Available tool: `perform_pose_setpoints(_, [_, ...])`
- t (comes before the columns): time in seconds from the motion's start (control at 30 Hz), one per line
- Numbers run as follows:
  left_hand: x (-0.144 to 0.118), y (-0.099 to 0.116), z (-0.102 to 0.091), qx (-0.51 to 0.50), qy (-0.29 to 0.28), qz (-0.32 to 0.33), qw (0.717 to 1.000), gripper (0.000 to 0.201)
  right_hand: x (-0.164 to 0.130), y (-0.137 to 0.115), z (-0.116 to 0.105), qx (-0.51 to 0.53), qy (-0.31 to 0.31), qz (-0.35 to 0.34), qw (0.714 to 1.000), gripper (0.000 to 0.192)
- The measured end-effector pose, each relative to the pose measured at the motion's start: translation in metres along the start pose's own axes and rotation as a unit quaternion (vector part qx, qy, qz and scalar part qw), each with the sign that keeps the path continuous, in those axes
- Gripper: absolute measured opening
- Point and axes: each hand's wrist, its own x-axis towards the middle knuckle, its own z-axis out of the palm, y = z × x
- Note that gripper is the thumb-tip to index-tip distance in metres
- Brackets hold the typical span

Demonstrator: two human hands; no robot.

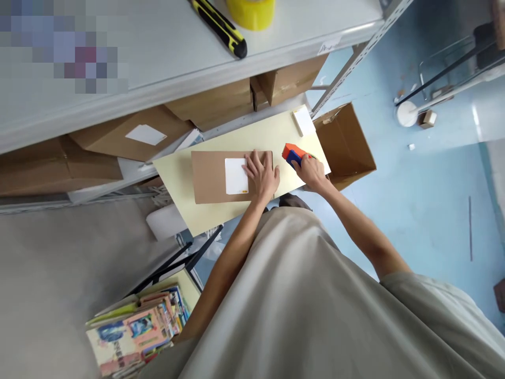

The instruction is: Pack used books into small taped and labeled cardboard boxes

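A brown cardboard box with a white label lies flat on a pale yellow board. My left hand rests on the box's right part with its fingers spread, partly over the label's edge. To the right of the box, my right hand is wrapped round an orange and blue hand tool, held just above the board. The tool's exact kind is not clear, as my fingers cover part of it. Near the board's far right corner lies a small white block or pad.
A grey shelf above the board bears a yellow and black utility knife and a yellow tape roll. Cardboard boxes fill the level below. An open carton stands at right; books are stacked lower left.
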Motion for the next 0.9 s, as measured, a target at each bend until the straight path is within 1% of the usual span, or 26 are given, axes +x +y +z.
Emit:
perform_pose_setpoints(0.07, [-0.002, 0.0, -0.013, -0.051, 0.046, 0.079, 0.995, 0.054, -0.01, -0.003, -0.022, 0.062, 0.025, 0.005, 0.998, 0.057])
perform_pose_setpoints(0.13, [-0.002, 0.003, -0.031, -0.091, 0.093, 0.187, 0.974, 0.045, -0.014, -0.014, -0.043, 0.127, 0.056, -0.012, 0.99, 0.054])
perform_pose_setpoints(0.2, [0.006, 0.009, -0.055, -0.098, 0.132, 0.264, 0.95, 0.04, -0.008, -0.033, -0.062, 0.183, 0.097, -0.058, 0.977, 0.047])
perform_pose_setpoints(0.23, [0.014, 0.012, -0.068, -0.094, 0.153, 0.284, 0.942, 0.04, -0.002, -0.044, -0.073, 0.205, 0.123, -0.094, 0.967, 0.046])
perform_pose_setpoints(0.3, [0.036, 0.018, -0.097, -0.089, 0.197, 0.297, 0.93, 0.042, 0.018, -0.073, -0.098, 0.227, 0.179, -0.178, 0.941, 0.047])
perform_pose_setpoints(0.4, [0.076, 0.023, -0.144, -0.101, 0.247, 0.29, 0.919, 0.049, 0.056, -0.123, -0.145, 0.203, 0.254, -0.288, 0.901, 0.048])
perform_pose_setpoints(0.47, [0.098, 0.022, -0.172, -0.107, 0.26, 0.278, 0.918, 0.054, 0.082, -0.157, -0.175, 0.164, 0.286, -0.326, 0.886, 0.049])
perform_pose_setpoints(0.53, [0.109, 0.019, -0.192, -0.105, 0.265, 0.257, 0.924, 0.057, 0.105, -0.189, -0.198, 0.12, 0.294, -0.333, 0.888, 0.047])
perform_pose_setpoints(0.57, [0.111, 0.016, -0.198, -0.102, 0.267, 0.244, 0.927, 0.058, 0.116, -0.204, -0.205, 0.102, 0.288, -0.332, 0.892, 0.046])
perform_pose_setpoints(0.6, [0.109, 0.013, -0.201, -0.098, 0.268, 0.232, 0.93, 0.059, 0.125, -0.217, -0.21, 0.09, 0.277, -0.336, 0.896, 0.046])
perform_pose_setpoints(0.67, [0.102, 0.007, -0.2, -0.089, 0.269, 0.209, 0.936, 0.062, 0.14, -0.239, -0.213, 0.078, 0.247, -0.351, 0.9, 0.047])
perform_pose_setpoints(0.77, [0.084, -0.003, -0.185, -0.075, 0.268, 0.172, 0.945, 0.068, 0.147, -0.258, -0.212, 0.075, 0.223, -0.372, 0.898, 0.053])
perform_pose_setpoints(0.83, [0.07, -0.012, -0.17, -0.066, 0.256, 0.148, 0.953, 0.071, 0.139, -0.256, -0.21, 0.079, 0.231, -0.381, 0.892, 0.059])
perform_pose_setpoints(0.9, [0.051, -0.023, -0.149, -0.049, 0.234, 0.121, 0.963, 0.071, 0.122, -0.239, -0.204, 0.092, 0.253, -0.397, 0.878, 0.062])
